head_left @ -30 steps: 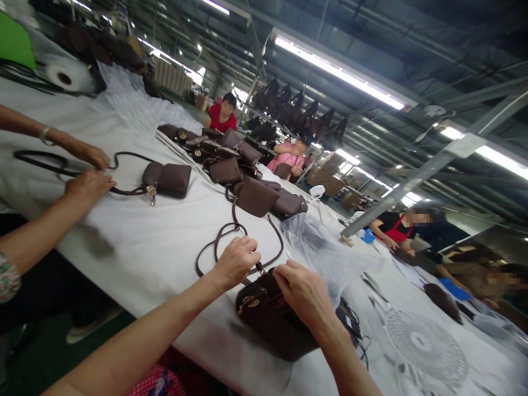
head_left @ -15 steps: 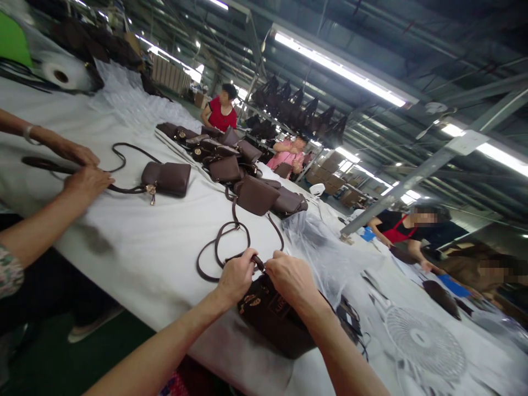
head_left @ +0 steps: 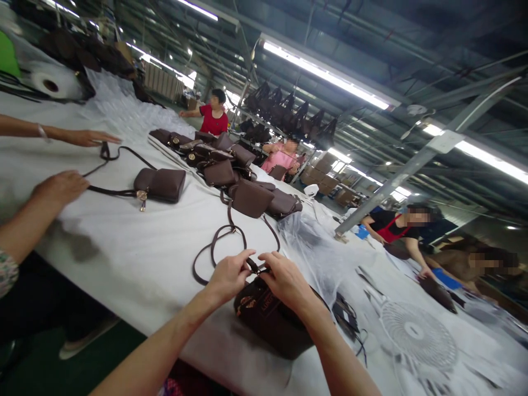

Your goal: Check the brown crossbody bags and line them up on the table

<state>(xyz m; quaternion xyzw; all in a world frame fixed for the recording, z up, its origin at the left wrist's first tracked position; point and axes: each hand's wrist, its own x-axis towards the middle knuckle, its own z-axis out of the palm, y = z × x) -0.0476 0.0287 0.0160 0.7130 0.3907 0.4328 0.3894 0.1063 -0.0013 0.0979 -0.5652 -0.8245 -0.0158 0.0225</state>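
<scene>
A dark brown handbag [head_left: 274, 324] with gold lettering and a gold metal fitting lies on the table in front of me. Over its top edge, my left hand [head_left: 229, 278] pinches a short dark strap [head_left: 252, 266]. My right hand [head_left: 284, 278] is closed at the other end of that strap, by a small metal ring; its fingertips are partly hidden. Just behind my hands, a long looped strap [head_left: 214, 242] runs to a brown bag [head_left: 251, 199] at the near end of a pile.
A co-worker's hands [head_left: 66, 187] handle the strap of a small brown bag [head_left: 160, 184] at left. Clear plastic sheeting [head_left: 307, 247] and a white fan [head_left: 416, 333] lie to the right. Several brown bags [head_left: 218, 172] are piled behind. A metal post [head_left: 371, 195] rises beyond the plastic.
My hands have shifted slightly on the strap, with the fingertips lifted a little. At left, the co-worker's two hands have moved apart along the strap. The view has turned slightly right.
</scene>
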